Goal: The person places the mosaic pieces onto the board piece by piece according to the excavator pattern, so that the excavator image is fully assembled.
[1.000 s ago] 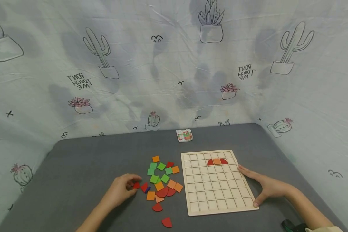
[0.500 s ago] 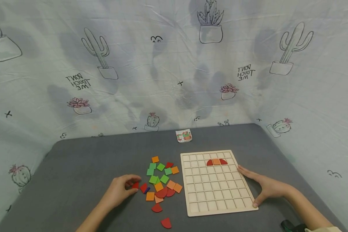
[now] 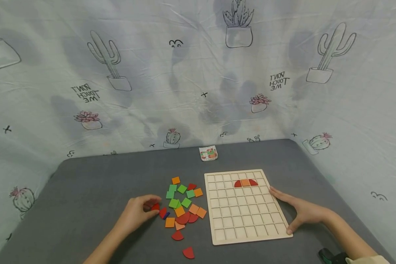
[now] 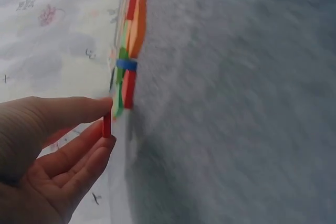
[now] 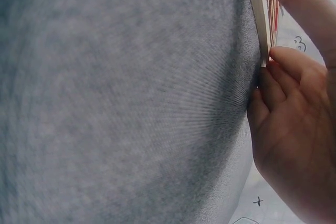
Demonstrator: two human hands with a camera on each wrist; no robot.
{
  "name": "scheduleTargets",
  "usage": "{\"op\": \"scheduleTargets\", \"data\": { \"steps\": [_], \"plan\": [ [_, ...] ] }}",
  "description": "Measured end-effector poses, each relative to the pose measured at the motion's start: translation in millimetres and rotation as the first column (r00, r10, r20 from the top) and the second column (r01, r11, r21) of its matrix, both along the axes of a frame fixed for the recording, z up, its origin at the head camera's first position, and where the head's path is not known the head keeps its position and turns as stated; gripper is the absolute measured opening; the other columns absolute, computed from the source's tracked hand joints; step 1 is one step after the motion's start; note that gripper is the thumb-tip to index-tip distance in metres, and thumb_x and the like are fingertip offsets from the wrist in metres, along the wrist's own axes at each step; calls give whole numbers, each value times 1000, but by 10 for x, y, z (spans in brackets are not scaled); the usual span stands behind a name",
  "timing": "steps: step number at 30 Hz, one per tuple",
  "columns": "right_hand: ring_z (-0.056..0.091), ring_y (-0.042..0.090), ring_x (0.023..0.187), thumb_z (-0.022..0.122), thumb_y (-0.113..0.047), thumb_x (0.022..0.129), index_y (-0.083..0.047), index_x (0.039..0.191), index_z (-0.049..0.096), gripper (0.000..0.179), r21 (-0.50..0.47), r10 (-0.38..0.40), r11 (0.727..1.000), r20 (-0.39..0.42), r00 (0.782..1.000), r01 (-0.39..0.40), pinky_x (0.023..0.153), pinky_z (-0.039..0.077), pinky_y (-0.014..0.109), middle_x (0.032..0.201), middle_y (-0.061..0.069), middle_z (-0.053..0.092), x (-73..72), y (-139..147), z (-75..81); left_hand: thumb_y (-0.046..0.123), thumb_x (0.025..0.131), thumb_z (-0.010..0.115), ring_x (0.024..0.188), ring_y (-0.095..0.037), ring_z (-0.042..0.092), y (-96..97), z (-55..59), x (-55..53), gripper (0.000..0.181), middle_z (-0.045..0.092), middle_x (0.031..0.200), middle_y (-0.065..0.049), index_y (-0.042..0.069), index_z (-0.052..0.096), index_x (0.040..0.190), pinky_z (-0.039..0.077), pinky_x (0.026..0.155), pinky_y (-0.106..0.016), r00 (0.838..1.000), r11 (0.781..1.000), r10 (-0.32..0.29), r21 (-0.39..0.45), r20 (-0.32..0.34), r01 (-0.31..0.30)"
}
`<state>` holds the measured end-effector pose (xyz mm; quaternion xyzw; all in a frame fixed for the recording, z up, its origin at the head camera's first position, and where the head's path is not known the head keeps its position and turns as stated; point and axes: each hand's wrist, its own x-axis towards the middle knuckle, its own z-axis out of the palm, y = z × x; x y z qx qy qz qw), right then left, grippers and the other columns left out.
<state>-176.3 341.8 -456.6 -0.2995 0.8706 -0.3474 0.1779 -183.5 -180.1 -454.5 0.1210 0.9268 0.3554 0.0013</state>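
Note:
My left hand (image 3: pixel 133 216) pinches a small red tile (image 3: pixel 156 206) between thumb and fingertips, at the left side of the loose pieces. In the left wrist view the red tile (image 4: pixel 107 125) shows edge-on, its face turned out of sight. Just right of it lie another red tile (image 3: pixel 163 212) and a thin dark blue piece (image 3: pixel 166 215). The wooden grid board (image 3: pixel 231 233) lies flat, with two red curved pieces and an orange square (image 3: pixel 245 182) in one upper row. Against its right edge rests my right hand (image 3: pixel 305 212), fingers straight, thumb at the lower corner.
Between left hand and board are scattered green squares (image 3: pixel 182 189), orange squares (image 3: pixel 170 222) and red rounded tiles (image 3: pixel 177 235). A small printed pattern card (image 3: pixel 208 153) lies at the back. A dark object (image 3: pixel 330 256) sits near my right forearm.
The left hand has moved slightly away from me and to the right with the red tile, its fingertips now closer to the other red tile. The right hand stays at the board's edge.

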Motion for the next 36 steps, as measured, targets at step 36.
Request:
{"op": "scheduleTargets", "data": {
  "steps": [36],
  "plan": [
    [3, -19, 125, 81, -40, 60, -8, 149, 10, 118, 32, -16, 999, 26, 1000, 15, 97, 26, 14, 151, 26, 6, -18, 14, 15, 12, 75, 76, 82, -17, 63, 1546, 16, -576, 28, 67, 92, -2, 11, 69, 103, 48, 63, -22, 938, 937, -346, -42, -19, 345]
  ]
}}
